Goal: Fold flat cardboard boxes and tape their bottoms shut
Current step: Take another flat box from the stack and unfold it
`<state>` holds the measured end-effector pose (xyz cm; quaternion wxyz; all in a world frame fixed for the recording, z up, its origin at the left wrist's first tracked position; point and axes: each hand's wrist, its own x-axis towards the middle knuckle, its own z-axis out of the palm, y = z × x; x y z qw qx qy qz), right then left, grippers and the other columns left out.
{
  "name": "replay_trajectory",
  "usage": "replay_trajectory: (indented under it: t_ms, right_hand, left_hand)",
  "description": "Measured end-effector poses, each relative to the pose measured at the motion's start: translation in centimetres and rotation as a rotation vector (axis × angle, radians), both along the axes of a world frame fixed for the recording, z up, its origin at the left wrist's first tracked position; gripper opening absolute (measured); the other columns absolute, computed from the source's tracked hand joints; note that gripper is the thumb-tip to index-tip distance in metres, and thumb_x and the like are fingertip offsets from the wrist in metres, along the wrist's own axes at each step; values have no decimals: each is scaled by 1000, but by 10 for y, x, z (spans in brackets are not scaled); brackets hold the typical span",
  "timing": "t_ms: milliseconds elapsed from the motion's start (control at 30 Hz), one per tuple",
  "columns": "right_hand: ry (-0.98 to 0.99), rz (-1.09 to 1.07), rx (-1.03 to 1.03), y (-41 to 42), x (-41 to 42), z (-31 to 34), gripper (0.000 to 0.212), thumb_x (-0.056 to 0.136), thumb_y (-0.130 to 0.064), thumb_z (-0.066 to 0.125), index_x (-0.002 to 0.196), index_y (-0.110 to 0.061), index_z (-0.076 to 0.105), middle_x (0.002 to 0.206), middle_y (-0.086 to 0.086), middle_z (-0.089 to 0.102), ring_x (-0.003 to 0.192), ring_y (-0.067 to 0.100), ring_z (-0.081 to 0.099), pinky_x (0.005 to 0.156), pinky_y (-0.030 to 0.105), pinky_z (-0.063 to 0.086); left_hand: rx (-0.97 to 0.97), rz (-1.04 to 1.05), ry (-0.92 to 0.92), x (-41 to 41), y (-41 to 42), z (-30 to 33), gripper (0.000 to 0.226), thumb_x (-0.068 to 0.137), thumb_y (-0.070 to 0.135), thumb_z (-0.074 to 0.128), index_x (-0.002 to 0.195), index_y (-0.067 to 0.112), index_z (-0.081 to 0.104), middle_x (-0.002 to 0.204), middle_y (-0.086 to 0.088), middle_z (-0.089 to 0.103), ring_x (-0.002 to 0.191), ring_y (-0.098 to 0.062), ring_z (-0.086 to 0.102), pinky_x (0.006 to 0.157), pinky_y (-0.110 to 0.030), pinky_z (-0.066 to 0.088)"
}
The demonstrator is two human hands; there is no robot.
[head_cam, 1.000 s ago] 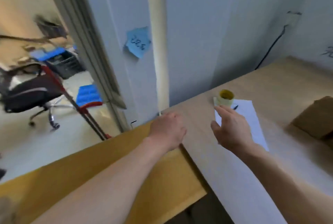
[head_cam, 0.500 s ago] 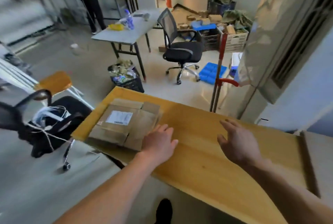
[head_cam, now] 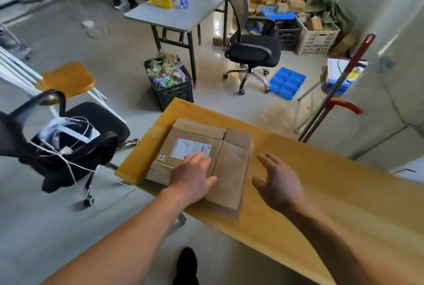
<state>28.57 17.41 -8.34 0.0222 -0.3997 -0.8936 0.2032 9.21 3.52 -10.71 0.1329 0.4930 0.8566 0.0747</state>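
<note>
A stack of flat brown cardboard boxes [head_cam: 231,165] lies at the left end of a yellow wooden table [head_cam: 321,193]. The top one carries a white shipping label [head_cam: 185,148]. My left hand [head_cam: 195,176] rests palm down on the stack, fingers straight over the label's near edge. My right hand [head_cam: 277,181] hovers just right of the stack, fingers spread, holding nothing. No tape is in view.
A black office chair [head_cam: 75,144] with cords on its seat stands left of the table. Beyond are a black crate of rubbish [head_cam: 171,82], a grey folding table [head_cam: 181,13], another office chair [head_cam: 252,48], blue trays [head_cam: 286,82] and a red-handled trolley [head_cam: 335,101].
My view swung left from the wall and the other desk to this table. My left hand moved onto the cardboard stack and my right hand came closer to its right edge.
</note>
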Motion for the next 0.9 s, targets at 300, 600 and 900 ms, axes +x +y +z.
replay_trajectory:
  t_ms: [300, 600, 900]
  right_hand:
    - [-341, 49, -160, -51, -69, -65, 113, 69, -65, 72, 152, -40, 0, 163, 5, -14, 148, 34, 10, 112, 52, 34]
    - [-418, 31, -132, -65, -89, -89, 112, 71, -62, 72, 153, -37, 0, 162, 11, -12, 142, 41, 18, 108, 48, 38]
    - [-214, 31, -223, -65, -71, -87, 86, 73, -64, 42, 153, -41, 17, 163, -4, 0, 145, 27, 16, 115, 42, 30]
  left_hand:
    - [-411, -127, -8, -102, -44, -47, 102, 71, 57, 77, 150, 36, 16, 162, 5, -15, 148, -39, -9, 112, -61, 24]
    - [-403, -112, -138, -129, -53, -77, 96, 81, 34, 77, 152, 36, 13, 162, 8, -16, 149, -37, -8, 107, -51, 39]
    - [-185, -134, -112, -142, -68, -66, 76, 80, 40, 64, 148, 30, 33, 162, 3, 11, 148, -32, 9, 113, -46, 34]
